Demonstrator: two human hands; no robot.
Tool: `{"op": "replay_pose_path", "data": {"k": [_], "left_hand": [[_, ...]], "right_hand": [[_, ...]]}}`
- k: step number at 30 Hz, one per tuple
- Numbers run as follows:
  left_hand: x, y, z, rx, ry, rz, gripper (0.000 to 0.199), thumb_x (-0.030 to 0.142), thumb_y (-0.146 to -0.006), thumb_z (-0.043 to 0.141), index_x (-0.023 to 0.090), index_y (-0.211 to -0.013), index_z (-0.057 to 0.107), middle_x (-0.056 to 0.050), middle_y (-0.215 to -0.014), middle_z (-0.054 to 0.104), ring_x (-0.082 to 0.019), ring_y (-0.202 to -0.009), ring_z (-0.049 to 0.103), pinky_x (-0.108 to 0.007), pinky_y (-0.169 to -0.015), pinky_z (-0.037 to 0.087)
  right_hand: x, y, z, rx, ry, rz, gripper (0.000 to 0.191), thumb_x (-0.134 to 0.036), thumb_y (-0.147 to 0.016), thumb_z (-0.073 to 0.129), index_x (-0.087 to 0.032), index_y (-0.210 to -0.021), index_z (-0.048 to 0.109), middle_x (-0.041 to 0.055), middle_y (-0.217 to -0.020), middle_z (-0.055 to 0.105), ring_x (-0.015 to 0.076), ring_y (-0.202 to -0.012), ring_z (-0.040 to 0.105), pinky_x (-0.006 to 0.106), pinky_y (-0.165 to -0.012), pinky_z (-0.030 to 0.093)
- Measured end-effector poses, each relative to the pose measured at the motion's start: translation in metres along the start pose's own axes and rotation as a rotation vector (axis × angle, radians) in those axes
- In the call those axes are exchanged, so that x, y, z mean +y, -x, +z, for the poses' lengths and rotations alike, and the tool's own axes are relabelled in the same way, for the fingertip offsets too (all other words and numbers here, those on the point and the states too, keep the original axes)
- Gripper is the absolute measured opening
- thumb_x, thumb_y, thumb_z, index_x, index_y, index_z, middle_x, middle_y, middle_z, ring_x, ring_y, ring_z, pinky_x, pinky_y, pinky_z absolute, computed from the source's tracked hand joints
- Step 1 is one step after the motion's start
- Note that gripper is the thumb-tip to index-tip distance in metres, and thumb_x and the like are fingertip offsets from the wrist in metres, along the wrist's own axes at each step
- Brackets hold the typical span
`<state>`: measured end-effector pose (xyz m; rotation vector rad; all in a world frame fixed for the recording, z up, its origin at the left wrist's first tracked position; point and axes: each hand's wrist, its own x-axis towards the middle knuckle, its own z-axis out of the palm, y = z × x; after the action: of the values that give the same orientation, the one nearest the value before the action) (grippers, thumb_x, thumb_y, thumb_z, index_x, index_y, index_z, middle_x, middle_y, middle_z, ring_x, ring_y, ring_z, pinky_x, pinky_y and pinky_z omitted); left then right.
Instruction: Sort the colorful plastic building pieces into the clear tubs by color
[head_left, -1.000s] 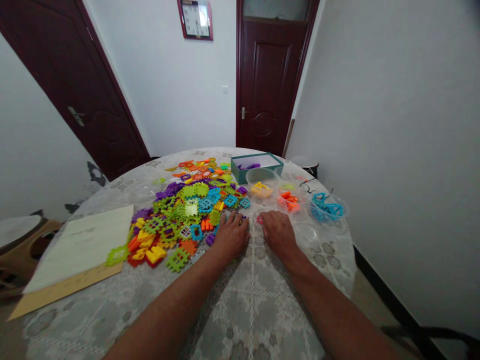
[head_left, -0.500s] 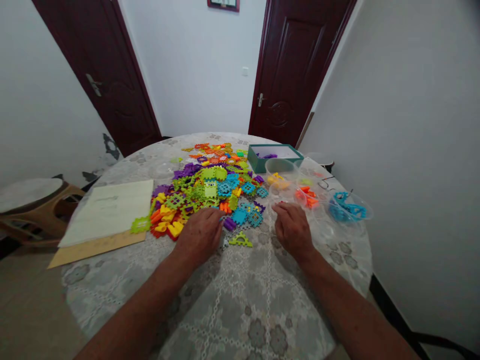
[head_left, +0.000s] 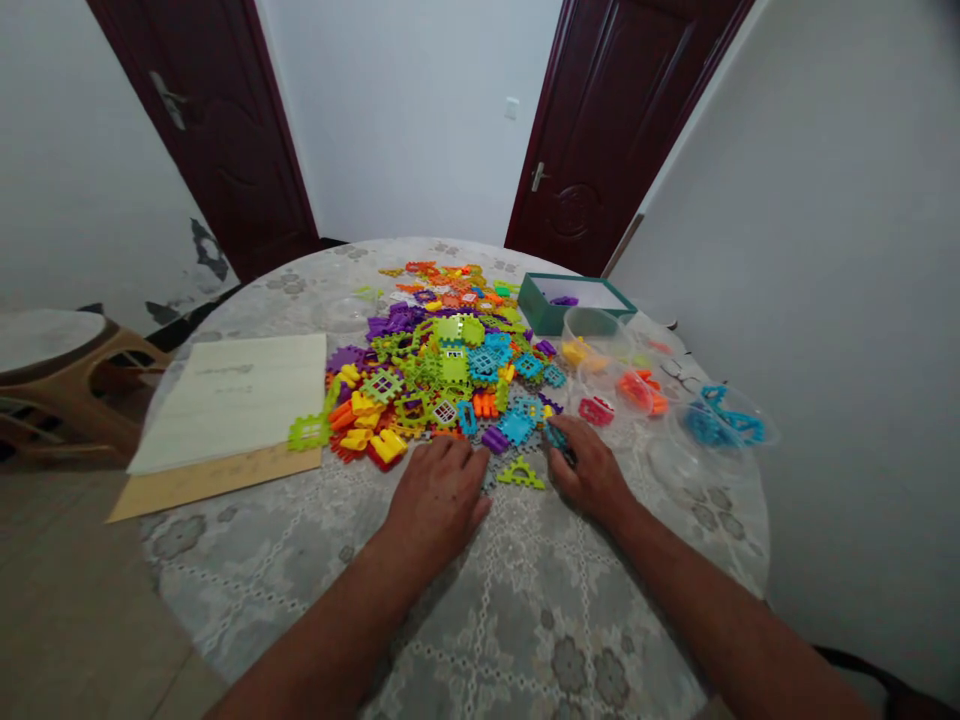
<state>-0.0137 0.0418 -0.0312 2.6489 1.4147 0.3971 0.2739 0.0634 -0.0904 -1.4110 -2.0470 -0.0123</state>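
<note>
In front of me a large heap of plastic building blocks (head_left: 454, 366) in green, purple, blue, yellow and orange covers the table's middle. My left hand (head_left: 442, 490) rests palm down at the heap's near edge, its fingers loosely stretched and their tips partly hidden. Beside those fingers is a purple block (head_left: 495, 440). Between thumb and fingers, my right hand (head_left: 592, 468) pinches a blue building block (head_left: 556, 437) at the heap's right side. A green triangular block (head_left: 520, 474) lies flat between the hands. Just beyond the right hand, a red block (head_left: 596, 410) sits in a clear tub.
Clear tubs with yellow blocks (head_left: 583, 352), orange blocks (head_left: 643, 391) and blue blocks (head_left: 724, 420) stand at the right. A green box (head_left: 544, 318) with purple blocks is behind them. White paper (head_left: 232, 395) over brown cardboard (head_left: 217, 485) lies at the left.
The view has tilted down and shifted left. My right hand has moved from the tubs to the heap's edge and now pinches a blue block. My left hand has drawn back slightly and flattened.
</note>
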Motion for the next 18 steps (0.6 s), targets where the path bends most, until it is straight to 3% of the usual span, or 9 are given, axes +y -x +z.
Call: {"op": "replay_pose_path", "data": {"k": [4, 8, 13, 15, 18], "left_hand": [[-0.002, -0.001, 0.001, -0.040, -0.013, -0.007, 0.037, 0.038, -0.086, 0.081, 0.025, -0.118, 0.067, -0.011, -0.118, 0.069, -0.036, -0.116, 0.059, -0.052, -0.096, 0.050], [-0.003, -0.002, 0.002, -0.057, 0.007, 0.001, 0.033, 0.037, -0.087, 0.080, 0.024, -0.114, 0.067, -0.011, -0.119, 0.068, -0.034, -0.114, 0.059, -0.049, -0.096, 0.050], [-0.012, -0.003, 0.005, -0.031, 0.116, 0.014, 0.026, 0.038, -0.093, 0.074, 0.021, -0.112, 0.067, -0.011, -0.116, 0.070, -0.030, -0.110, 0.061, -0.046, -0.098, 0.050], [-0.017, -0.004, 0.007, 0.012, 0.145, 0.012, 0.018, 0.037, -0.100, 0.064, 0.020, -0.107, 0.068, -0.010, -0.107, 0.072, -0.027, -0.104, 0.063, -0.043, -0.094, 0.051], [-0.021, -0.006, 0.009, 0.118, 0.184, -0.043, 0.023, 0.034, -0.107, 0.050, 0.020, -0.104, 0.068, -0.009, -0.100, 0.074, -0.025, -0.097, 0.066, -0.041, -0.090, 0.052]], "right_hand": [[-0.001, -0.001, -0.008, -0.006, -0.074, 0.115, 0.029, -0.023, -0.098, 0.050, -0.019, -0.120, 0.069, 0.0103, -0.110, 0.076, 0.0237, -0.100, 0.072, 0.038, -0.093, 0.057], [0.001, -0.002, -0.013, 0.009, -0.105, 0.253, 0.026, -0.030, -0.098, 0.053, -0.020, -0.114, 0.071, 0.0066, -0.100, 0.077, 0.0223, -0.089, 0.071, 0.034, -0.084, 0.055], [0.003, -0.001, -0.013, 0.020, -0.165, 0.341, 0.028, -0.034, -0.097, 0.056, -0.021, -0.119, 0.069, 0.0052, -0.102, 0.076, 0.0221, -0.088, 0.069, 0.034, -0.084, 0.053], [0.003, -0.001, -0.013, 0.013, -0.189, 0.355, 0.030, -0.035, -0.097, 0.057, -0.022, -0.121, 0.068, 0.0058, -0.105, 0.076, 0.0224, -0.090, 0.069, 0.034, -0.085, 0.053], [0.005, -0.001, -0.012, 0.016, -0.245, 0.385, 0.033, -0.037, -0.097, 0.059, -0.022, -0.124, 0.068, 0.0066, -0.107, 0.076, 0.0223, -0.090, 0.069, 0.034, -0.084, 0.053]]}}
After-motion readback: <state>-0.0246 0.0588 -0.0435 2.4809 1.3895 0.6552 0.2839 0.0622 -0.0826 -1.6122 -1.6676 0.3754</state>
